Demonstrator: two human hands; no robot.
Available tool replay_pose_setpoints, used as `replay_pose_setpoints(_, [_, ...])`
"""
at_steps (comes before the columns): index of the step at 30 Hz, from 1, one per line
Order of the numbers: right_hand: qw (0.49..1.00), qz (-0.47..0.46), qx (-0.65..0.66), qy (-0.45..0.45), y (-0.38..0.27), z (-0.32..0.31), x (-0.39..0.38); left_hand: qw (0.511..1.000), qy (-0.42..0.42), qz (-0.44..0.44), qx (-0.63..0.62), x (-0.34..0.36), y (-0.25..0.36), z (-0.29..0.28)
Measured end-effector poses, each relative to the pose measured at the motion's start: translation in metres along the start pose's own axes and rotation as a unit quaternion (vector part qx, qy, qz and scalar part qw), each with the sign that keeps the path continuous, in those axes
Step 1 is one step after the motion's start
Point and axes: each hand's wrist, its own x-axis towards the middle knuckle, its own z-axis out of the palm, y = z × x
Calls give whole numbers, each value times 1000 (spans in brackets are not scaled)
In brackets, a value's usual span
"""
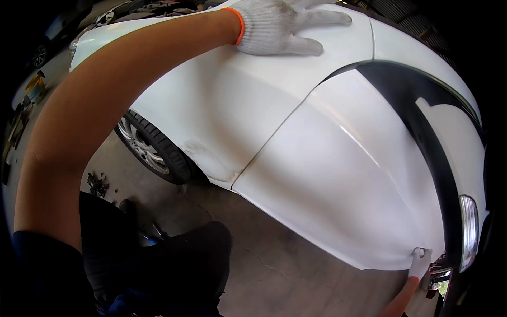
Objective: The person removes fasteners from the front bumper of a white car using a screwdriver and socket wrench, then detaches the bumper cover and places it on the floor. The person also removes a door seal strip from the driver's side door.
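Observation:
My left hand [280, 27], in a white knitted glove with an orange cuff, lies with fingers spread on top of a white car's fender [237, 105]. The raised left arm crosses the upper left. Low on that fender, by the panel gap, is a grey, dull scuffed patch [203, 156]. Right of the gap is a white door [338, 179], with a soft dark reflection along it. At its far lower right corner my right hand [421, 262], gloved alike, is small in view, its fingers bent round the door's edge. Its fingertips are partly hidden.
A tyre with a silver wheel [150, 150] stands under the fender. Tools, one blue-handled [148, 239], lie on the grey floor by my dark-clothed legs. Dark debris [97, 185] and a yellow bucket [35, 89] are at left. A clear ribbed lamp [468, 232] is at right.

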Motion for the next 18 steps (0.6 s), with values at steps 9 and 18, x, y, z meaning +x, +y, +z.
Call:
replay_pose_setpoints(9, [989, 43, -64, 129, -23, -140, -190, 999, 1, -20, 43, -2, -14, 11])
replay_pose_setpoints(18, [940, 209, 6, 271, -66, -216, -307, 997, 41, -34, 59, 16, 30, 10])
